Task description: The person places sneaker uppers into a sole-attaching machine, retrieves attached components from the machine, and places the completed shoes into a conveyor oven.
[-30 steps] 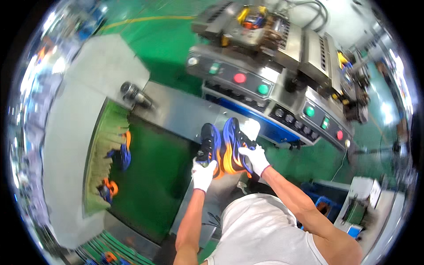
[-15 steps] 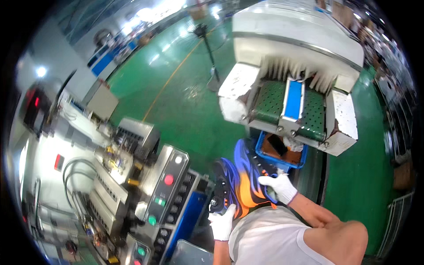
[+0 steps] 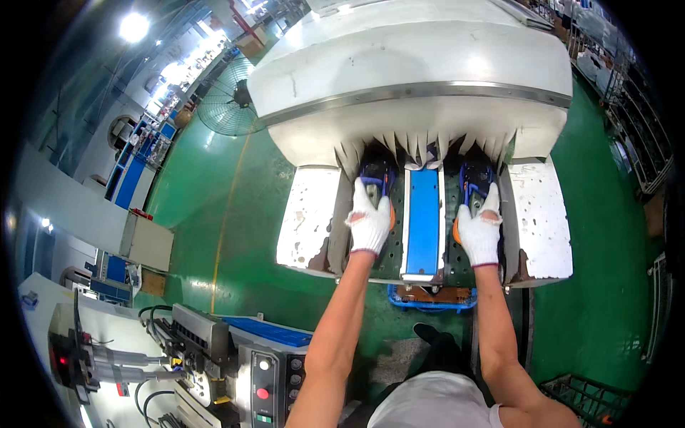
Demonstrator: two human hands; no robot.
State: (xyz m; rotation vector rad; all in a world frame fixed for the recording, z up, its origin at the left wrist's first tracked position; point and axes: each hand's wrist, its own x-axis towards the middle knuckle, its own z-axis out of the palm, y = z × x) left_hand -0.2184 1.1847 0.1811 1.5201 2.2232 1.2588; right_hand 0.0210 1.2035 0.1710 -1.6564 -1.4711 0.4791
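Observation:
Both hands wear white knit gloves and reach forward to the mouth of a white conveyor machine (image 3: 421, 64). My left hand (image 3: 369, 222) is closed round the heel end of a black, blue and orange sneaker (image 3: 377, 175) on the left green perforated belt. On the right belt, my right hand (image 3: 478, 232) grips the matching sneaker (image 3: 477, 178) in the same way. The toes of both shoes point into the dark opening, partly under a torn strip curtain (image 3: 414, 148). The gloves cover much of each shoe's heel. A blue divider panel (image 3: 422, 221) separates the two belts.
White, chipped side guards (image 3: 310, 214) flank the belts. A blue crate (image 3: 432, 307) sits below the machine's front edge. At lower left stands a control panel with buttons (image 3: 264, 385), beside metal machinery. A wire fan (image 3: 228, 96) stands on the green floor at the left.
The view has turned toward the conveyor machine. Both sneakers have moved from in front of my body onto the two belts, one per hand, with their toes at the curtain.

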